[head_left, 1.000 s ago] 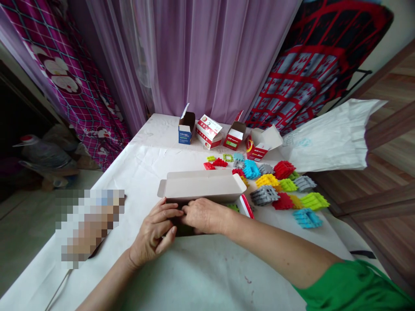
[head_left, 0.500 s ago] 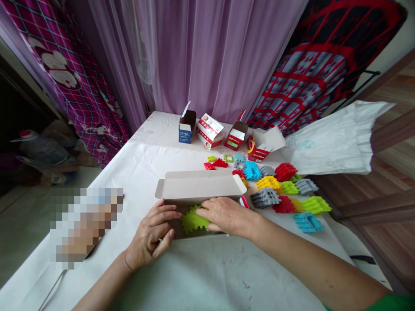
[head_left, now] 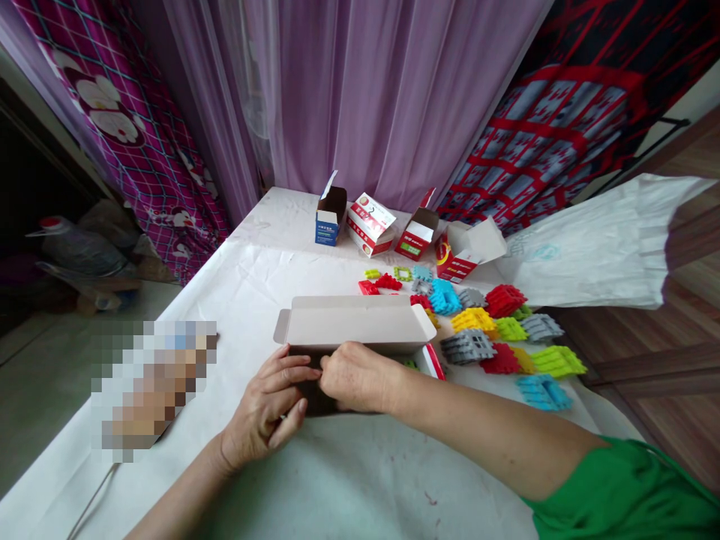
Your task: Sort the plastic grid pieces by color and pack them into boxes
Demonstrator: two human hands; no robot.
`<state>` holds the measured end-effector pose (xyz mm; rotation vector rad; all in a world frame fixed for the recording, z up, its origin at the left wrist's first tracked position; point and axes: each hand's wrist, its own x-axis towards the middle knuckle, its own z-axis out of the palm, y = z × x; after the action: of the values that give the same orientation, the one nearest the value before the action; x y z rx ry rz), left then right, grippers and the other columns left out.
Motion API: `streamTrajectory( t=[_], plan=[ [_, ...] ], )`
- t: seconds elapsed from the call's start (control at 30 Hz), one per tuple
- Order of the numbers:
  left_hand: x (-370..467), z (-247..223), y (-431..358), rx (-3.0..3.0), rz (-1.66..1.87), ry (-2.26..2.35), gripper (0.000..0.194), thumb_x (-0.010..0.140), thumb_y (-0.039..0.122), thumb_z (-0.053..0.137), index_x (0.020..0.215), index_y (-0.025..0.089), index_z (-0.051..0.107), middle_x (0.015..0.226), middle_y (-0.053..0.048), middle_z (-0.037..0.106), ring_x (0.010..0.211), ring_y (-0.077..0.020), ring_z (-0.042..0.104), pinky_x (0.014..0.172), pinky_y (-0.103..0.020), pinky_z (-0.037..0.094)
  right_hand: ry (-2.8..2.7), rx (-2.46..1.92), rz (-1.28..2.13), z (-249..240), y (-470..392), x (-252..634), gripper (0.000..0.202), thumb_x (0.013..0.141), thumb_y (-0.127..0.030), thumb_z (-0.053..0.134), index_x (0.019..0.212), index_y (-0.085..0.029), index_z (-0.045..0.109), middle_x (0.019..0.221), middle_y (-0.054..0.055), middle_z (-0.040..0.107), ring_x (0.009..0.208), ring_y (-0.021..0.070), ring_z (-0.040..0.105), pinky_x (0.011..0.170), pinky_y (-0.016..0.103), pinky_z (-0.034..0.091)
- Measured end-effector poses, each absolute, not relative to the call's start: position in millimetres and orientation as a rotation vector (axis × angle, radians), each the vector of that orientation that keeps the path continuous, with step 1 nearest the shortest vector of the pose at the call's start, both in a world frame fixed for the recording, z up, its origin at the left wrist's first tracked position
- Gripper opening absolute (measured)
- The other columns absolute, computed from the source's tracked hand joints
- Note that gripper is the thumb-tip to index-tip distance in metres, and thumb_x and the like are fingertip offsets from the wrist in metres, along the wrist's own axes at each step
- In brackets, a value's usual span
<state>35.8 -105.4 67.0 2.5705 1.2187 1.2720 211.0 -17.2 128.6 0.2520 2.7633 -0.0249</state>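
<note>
The person, I'd judge, is placing or adjusting something inside the long box (head_left: 360,321), which sits on the table (head_left: 241,300) with its lid folded up. The left hand (head_left: 270,409) rests at the box's left end, fingers loosely curled, thumb well apart, gripping nothing I can see. The right hand (head_left: 360,377) reaches in just beside it, fingers bunched; their tips are hidden, so I can't tell what they hold. Some green plastic (head_left: 412,365) shows at the box's right end, near the coloured blocks (head_left: 469,347). The next move seems to call for a steady left hand while the right stays clear of the cardboard walls. Half a second ago the right hand was farther right, with a green toothed piece in plain sight; now it is by the left fingertips and that piece is out of view
</note>
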Motion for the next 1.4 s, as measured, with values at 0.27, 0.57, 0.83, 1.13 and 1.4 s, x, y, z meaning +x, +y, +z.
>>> streamTrajectory(
  t=[0.27,0.57,0.83,1.13,1.4],
  plan=[
    [36,65,-106,2.567,1.28,1.24,0.016,0.085,0.012,0.051,0.075,0.021,0.06,0.109,-0.006,0.073,0.11,-0.0197,0.063,0.113,-0.046,0.039,2.871,0.554,-0.321,124,-10,223,0.023,0.092,-0.021,0.053,0.106,-0.017,0.07,0.102,0.009,0.074,0.09,0.0206,0.069,0.071,0.028,0.049],
    [37,64,-105,2.567,1.289,1.243,0.016,0.085,0.012,0.051,0.076,0.021,0.061,0.105,-0.005,0.074,0.11,-0.02,0.064,0.112,-0.046,0.04,2.837,1.06,-1.084,133,-4,242,0.019,0.084,-0.016,0.062,0.097,-0.023,0.076,0.09,-0.001,0.077,0.084,0.0137,0.069,0.077,0.022,0.045],
    [36,62,-105,2.551,1.278,1.238,0.015,0.083,0.01,0.053,0.078,0.021,0.061,0.107,-0.005,0.074,0.111,-0.0202,0.064,0.114,-0.046,0.038,2.838,1.321,-1.159,150,6,263,0.014,0.086,-0.018,0.061,0.09,-0.018,0.074,0.085,0.0,0.075,0.078,0.0131,0.066,0.073,0.022,0.045],
    [36,63,-104,2.568,1.278,1.228,0.014,0.082,0.01,0.053,0.077,0.021,0.06,0.106,-0.004,0.074,0.11,-0.0199,0.064,0.115,-0.044,0.038,2.583,1.376,-0.822,137,-3,305,0.021,0.088,-0.02,0.058,0.1,-0.021,0.076,0.1,0.004,0.077,0.094,0.019,0.07,0.083,0.028,0.048],
    [36,64,-104,2.548,1.292,1.236,0.015,0.081,0.01,0.054,0.077,0.023,0.061,0.105,-0.003,0.074,0.108,-0.0193,0.066,0.115,-0.044,0.037,2.844,0.937,-0.64,132,-10,300,0.038,0.087,-0.005,0.05,0.111,-0.023,0.074,0.116,0.004,0.073,0.106,0.0179,0.067,0.09,0.027,0.047]
  ],
)
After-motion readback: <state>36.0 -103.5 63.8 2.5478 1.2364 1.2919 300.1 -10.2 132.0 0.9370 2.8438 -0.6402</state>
